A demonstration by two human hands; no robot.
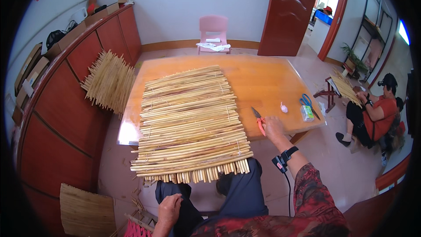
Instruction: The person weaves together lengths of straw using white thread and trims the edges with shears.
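A mat of pale stalks [188,118], laid side by side and tied with thin thread, lies on the orange table. Its near edge hangs over the table edge above my knees, with more stalk ends showing beneath. My right hand [274,128] is closed on the handles of red-handled pruning shears [259,123] at the table's front edge, right of the mat. The dark tips point away from me and touch no stalk. Down by my thigh is my left hand [170,210], its fingers curled; what they hold, if anything, is hidden.
On the table [267,77] to the right lie blue-handled scissors [306,101], a small green-and-white pack [307,113] and a pink bundle [283,107]. Another stalk mat [109,79] leans on the red cabinets [57,127]. A person [381,109] sits at right with a mat.
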